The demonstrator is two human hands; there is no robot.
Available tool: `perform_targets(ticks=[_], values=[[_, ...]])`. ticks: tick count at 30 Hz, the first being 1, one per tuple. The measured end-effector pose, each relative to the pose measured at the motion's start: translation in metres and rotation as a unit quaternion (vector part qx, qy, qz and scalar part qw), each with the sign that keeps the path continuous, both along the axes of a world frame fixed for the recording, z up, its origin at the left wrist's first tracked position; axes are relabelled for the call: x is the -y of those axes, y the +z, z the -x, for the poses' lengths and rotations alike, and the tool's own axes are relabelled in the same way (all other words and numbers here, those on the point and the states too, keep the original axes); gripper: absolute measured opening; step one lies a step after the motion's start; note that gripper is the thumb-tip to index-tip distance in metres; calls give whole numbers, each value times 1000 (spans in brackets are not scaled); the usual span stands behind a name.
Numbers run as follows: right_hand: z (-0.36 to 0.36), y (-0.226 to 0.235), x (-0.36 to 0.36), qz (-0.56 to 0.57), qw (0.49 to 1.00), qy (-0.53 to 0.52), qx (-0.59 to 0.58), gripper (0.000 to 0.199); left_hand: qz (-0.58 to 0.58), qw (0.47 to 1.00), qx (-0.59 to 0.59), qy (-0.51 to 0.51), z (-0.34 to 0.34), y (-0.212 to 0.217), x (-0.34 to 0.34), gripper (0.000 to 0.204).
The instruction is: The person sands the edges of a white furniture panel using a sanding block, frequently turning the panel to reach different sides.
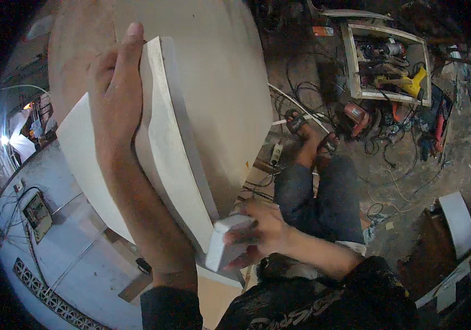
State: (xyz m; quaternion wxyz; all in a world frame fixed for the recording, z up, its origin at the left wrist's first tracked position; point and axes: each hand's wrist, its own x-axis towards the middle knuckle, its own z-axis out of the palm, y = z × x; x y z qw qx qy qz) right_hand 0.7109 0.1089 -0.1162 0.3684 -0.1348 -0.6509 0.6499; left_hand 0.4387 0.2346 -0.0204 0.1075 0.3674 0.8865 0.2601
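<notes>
A curved wooden piece with a pale, wavy-edged strip (164, 121) stands on a large light-brown board (219, 82). My left hand (117, 88) lies along this curved piece near its far end. One finger stretches forward while the others bend over the piece, their tips hidden. At the near end of the strip, my right hand (263, 225) is closed round a pale rectangular block (227, 242), pressed to or right beside the edge. Slight blur covers the right fingers. White panel (81, 143) shows left of my left forearm.
On the floor at the right stand a wooden box (351, 66) of tools, a red power tool (356, 118) and tangled cables. A power strip (276, 153) lies near my legs. A curved white panel (458, 223) stands at the lower right.
</notes>
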Motion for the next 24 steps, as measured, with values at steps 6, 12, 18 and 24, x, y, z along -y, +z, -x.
perform_targets(ticks=[6,12,18,24], values=[[45,-18,-59,45,993,106,5,61,-108,993,-42,-19,-18,-8,2,53],[117,-20,-169,49,991,-122,21,102,-182,960,153,146,-15,-8,4,64],[83,-14,-108,-37,993,-78,-86,88,-96,975,196,32,1,-2,10,71],[100,22,-129,235,964,-117,42,76,-99,988,4,-121,-4,3,-6,91]])
